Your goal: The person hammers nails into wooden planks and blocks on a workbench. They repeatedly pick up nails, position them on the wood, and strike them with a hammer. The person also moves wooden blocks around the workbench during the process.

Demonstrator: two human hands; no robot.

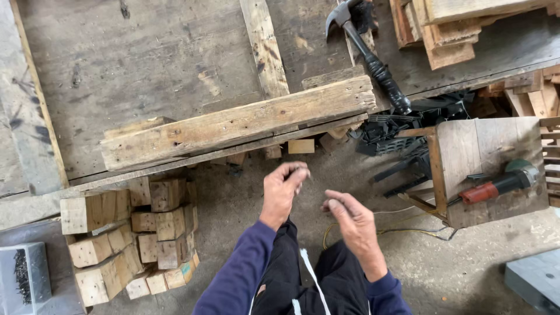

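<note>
My left hand (283, 189) is raised in front of me with its fingertips pinched together on something small and dark, too small to name. My right hand (350, 217) hovers just to its right, fingers loosely curled and apart, holding nothing. Both hands are below the front edge of a worn wooden workbench (146, 64). A thick weathered wooden beam (239, 122) lies along that edge, above the hands. A black-handled claw hammer (367, 52) rests on the bench top, up and to the right.
Stacked wood blocks (128, 239) stand at the lower left beside a grey tray of dark nails (23, 277). A red and black angle grinder (496, 185) lies on a small wooden stand at right. Planks (449, 29) are piled at the upper right. Yellow cable (402, 232) runs across the concrete floor.
</note>
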